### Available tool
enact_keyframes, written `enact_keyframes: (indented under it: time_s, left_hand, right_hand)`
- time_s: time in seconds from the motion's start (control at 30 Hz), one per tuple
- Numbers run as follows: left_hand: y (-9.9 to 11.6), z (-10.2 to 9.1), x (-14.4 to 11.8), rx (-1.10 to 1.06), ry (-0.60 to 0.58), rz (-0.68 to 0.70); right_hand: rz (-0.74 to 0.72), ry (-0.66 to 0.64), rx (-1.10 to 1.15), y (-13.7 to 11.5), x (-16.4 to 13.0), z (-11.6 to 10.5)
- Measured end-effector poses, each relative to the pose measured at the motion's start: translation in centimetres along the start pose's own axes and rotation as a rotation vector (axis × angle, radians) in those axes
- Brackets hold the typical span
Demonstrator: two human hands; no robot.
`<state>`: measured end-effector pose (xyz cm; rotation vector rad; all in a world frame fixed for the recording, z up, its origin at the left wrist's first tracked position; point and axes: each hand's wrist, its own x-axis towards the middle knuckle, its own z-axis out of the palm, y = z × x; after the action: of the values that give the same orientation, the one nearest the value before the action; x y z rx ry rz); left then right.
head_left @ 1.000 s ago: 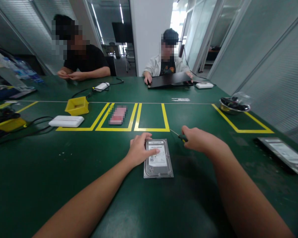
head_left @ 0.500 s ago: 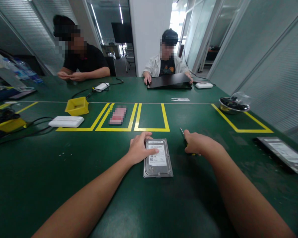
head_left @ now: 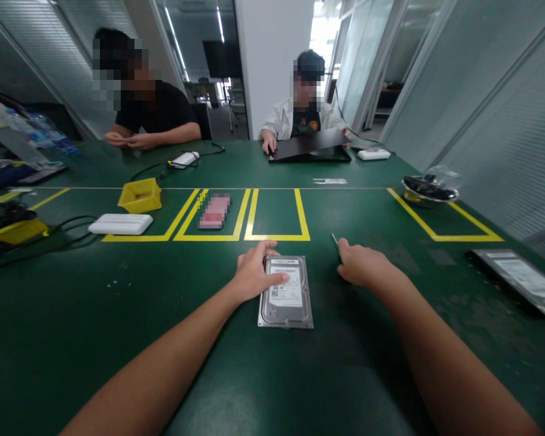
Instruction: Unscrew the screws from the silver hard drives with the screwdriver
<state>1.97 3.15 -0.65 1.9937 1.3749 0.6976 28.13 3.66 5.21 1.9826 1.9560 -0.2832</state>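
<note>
A silver hard drive [head_left: 287, 318] with a white label lies flat on the green table in front of me. My left hand [head_left: 258, 272] grips its upper left side, thumb across the label and fingers at the far left corner. To the right of the drive, my right hand [head_left: 361, 263] is closed around a screwdriver [head_left: 334, 241]. Only the thin metal shaft shows, pointing away and to the left; the handle is hidden in my fingers. The tip is apart from the drive.
Another hard drive [head_left: 524, 278] lies at the right. Beyond it stands a metal bowl [head_left: 429, 192] of dark items. Yellow tape [head_left: 277, 238] marks rectangles, near a yellow bin [head_left: 140, 197] and white power bank [head_left: 120, 224]. Two people sit opposite, one handling a black panel [head_left: 309, 145].
The drive's near end has swung slightly left under my left hand. My right hand has turned a little, and the yellow handle end seen below it before is now hidden.
</note>
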Motion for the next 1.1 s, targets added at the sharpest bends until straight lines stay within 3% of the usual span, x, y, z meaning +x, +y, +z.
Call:
enact_keyframes:
  time_s: [0.83,1.0,1.1]
  left_hand:
    - [-0.4,0.4,-0.2,0.032,0.071,0.028]
    - [-0.5,0.3,-0.3,0.046,0.073,0.027]
    - [-0.5,0.3,-0.3,0.047,0.075,0.021]
  right_hand:
    - [0.029,0.160,0.045,-1.4,-0.1,2.3]
    - [0.059,0.281,-0.007,-2.1,-0.9,1.9]
    - [0.019,0.421,-0.047,-2.8,-1.5,1.6]
